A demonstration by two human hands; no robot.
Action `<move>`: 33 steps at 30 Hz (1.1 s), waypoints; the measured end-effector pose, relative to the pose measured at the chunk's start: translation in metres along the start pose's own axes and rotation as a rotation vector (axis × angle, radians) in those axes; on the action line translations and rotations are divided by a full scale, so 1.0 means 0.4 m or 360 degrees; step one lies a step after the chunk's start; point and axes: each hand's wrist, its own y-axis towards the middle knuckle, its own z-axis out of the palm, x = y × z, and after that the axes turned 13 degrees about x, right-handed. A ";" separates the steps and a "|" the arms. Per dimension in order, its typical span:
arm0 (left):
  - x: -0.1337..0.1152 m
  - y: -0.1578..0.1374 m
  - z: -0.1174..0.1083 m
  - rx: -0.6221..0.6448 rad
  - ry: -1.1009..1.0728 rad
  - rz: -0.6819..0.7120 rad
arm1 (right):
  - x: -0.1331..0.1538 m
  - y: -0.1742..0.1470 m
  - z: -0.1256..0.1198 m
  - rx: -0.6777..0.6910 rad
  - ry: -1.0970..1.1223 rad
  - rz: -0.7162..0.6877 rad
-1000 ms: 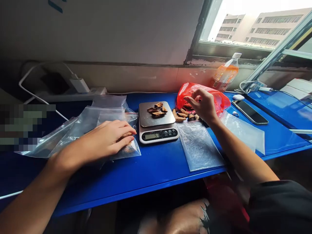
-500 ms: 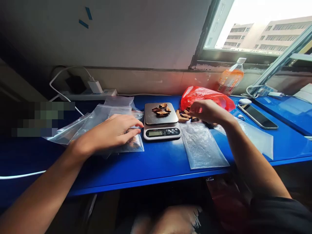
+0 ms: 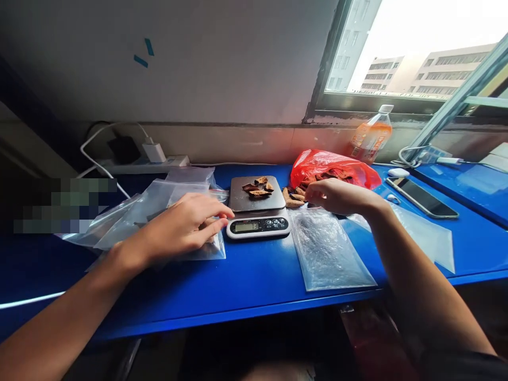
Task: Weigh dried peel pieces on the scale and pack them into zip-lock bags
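Dried brown slices (image 3: 259,188) lie on the steel pan of a small digital kitchen scale (image 3: 257,226); its lit display is too small to read surely. My left hand (image 3: 190,222) rests over clear zip bags left of the scale, thumb and index finger apart, fingertips close to the scale's edge. Beyond the scale's right side, my right hand (image 3: 331,197) bends down over loose dried brown pieces (image 3: 292,198) at the mouth of a red plastic bag (image 3: 337,165). Its fingers are drawn together; what they hold is hidden.
A flat clear bag (image 3: 329,251) lies right of the scale on the blue table (image 3: 190,301). Zip bags (image 3: 127,211) overlap at left. At the right are a phone (image 3: 423,197), an earbud case (image 3: 398,172) and an orange drink bottle (image 3: 372,135). A power strip (image 3: 174,163) runs along the wall.
The camera view has shifted slightly, so the table sits lower. My right hand stays over the brown pieces by the red bag, and my left hand has hardly moved.
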 end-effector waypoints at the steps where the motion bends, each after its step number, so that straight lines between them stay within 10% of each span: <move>1: -0.002 0.000 0.002 -0.0008 -0.0007 -0.0001 | -0.006 0.001 -0.004 0.0046 -0.0039 0.0006; 7: 0.002 -0.006 0.011 0.0066 0.0013 0.0040 | -0.040 -0.004 -0.028 0.0169 -0.0101 0.0366; 19: 0.009 -0.009 0.035 0.0016 0.0058 0.0112 | -0.004 0.082 0.059 0.0090 -0.0301 -0.0172; 33: -0.010 -0.006 0.021 0.0134 0.0025 0.0050 | -0.032 0.159 0.059 0.0321 -0.0319 0.0144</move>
